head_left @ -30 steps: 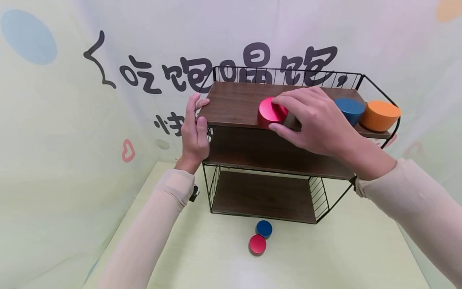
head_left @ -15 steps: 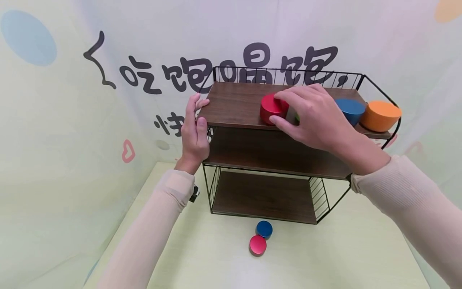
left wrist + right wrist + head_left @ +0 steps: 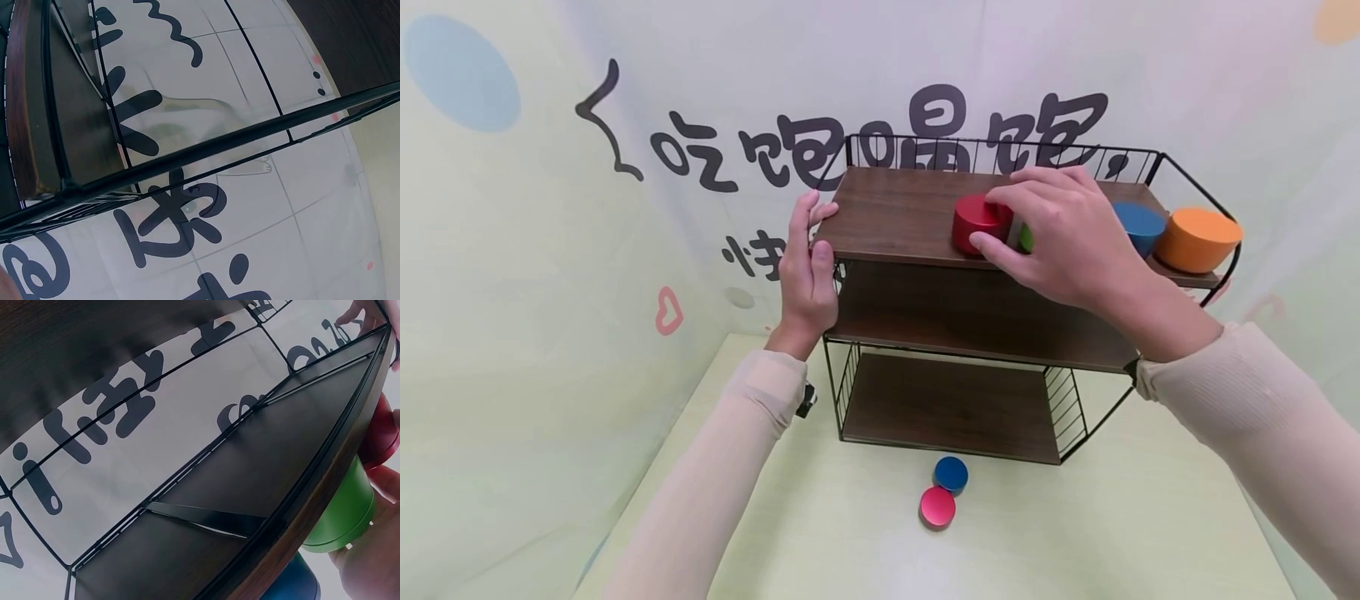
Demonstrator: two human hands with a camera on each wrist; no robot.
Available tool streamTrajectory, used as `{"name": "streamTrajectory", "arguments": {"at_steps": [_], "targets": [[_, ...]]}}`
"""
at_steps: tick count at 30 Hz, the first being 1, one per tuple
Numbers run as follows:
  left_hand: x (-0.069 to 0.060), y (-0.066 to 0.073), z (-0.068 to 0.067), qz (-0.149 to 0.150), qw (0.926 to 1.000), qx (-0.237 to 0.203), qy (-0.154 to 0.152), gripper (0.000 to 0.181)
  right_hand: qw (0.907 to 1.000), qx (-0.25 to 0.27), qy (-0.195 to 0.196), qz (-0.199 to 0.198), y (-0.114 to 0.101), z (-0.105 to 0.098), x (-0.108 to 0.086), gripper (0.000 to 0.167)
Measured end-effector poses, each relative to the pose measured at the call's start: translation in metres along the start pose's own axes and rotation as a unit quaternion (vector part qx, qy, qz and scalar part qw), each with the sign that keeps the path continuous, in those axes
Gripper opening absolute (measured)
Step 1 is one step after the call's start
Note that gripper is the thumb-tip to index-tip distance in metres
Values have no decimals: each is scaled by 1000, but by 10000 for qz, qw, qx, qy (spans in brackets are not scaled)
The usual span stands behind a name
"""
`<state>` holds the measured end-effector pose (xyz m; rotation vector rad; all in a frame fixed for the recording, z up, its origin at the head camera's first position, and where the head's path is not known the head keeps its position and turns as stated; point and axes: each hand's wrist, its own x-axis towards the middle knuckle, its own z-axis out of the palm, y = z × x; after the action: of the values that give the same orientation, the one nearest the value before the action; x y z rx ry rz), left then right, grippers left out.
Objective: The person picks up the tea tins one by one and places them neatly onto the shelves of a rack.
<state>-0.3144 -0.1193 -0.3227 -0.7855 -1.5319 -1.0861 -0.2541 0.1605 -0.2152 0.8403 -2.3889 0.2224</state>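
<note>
In the head view, my right hand (image 3: pixel 1067 242) grips a red round, flat-topped cylinder (image 3: pixel 970 221) between thumb and fingers on the top board of a three-tier rack (image 3: pixel 887 204). Just right of the red piece, mostly behind that hand, is a green one (image 3: pixel 1026 239); its side (image 3: pixel 344 509) shows better in the right wrist view, close to the red one. Blue (image 3: pixel 1138 225) and orange (image 3: pixel 1198 240) pieces stand farther right on the board. My left hand (image 3: pixel 808 287) holds the rack's left end, thumb at the front corner and fingertips over the side.
The rack has dark wood boards and a black wire frame with rails (image 3: pixel 1195 187) at the ends and back. On the pale table (image 3: pixel 820 517) before it, a small blue cylinder (image 3: pixel 951 473) and a small pink-red one (image 3: pixel 937 507) touch or nearly touch. A printed curtain (image 3: pixel 625 250) hangs behind.
My right hand has shifted the red cylinder a little rightward and back from the front edge, nearer the green one. The left hand stays on the rack's end.
</note>
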Motion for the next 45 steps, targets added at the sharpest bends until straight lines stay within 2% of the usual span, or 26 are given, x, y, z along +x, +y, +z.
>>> {"name": "streamTrajectory", "arguments": {"at_steps": [8, 15, 17, 20, 26, 30, 35, 37, 45], "targets": [[7, 20, -3, -103, 9999, -82, -42, 42, 9999, 57, 76, -31, 1, 2, 0, 46], [7, 23, -5, -69, 9999, -67, -52, 40, 10000, 19, 29, 63, -1, -4, -1, 49], [7, 22, -5, -65, 9999, -66, -51, 40, 9998, 69, 165, 18, -1, -7, -3, 50], [7, 22, -5, -64, 9999, -71, -51, 40, 9980, 123, 561, -257, -3, -10, -7, 50], [7, 21, -4, -58, 9999, -121, -30, 47, 9844, 265, 1418, -1007, -14, -9, -22, 51], [7, 20, -3, -73, 9999, -128, -11, 51, 9766, 453, 1674, -1269, -24, -7, -33, 52], [6, 21, -3, -70, 9999, -109, -27, 50, 9685, 690, 1965, -1366, -35, -2, -46, 53], [6, 21, -3, -53, 9999, -86, -34, 49, 9665, 779, 1980, -1433, -39, 1, -52, 53], [7, 21, -2, -45, 9999, -106, -8, 50, 9666, 1173, 1610, -1611, -52, 28, -86, 48]]}}
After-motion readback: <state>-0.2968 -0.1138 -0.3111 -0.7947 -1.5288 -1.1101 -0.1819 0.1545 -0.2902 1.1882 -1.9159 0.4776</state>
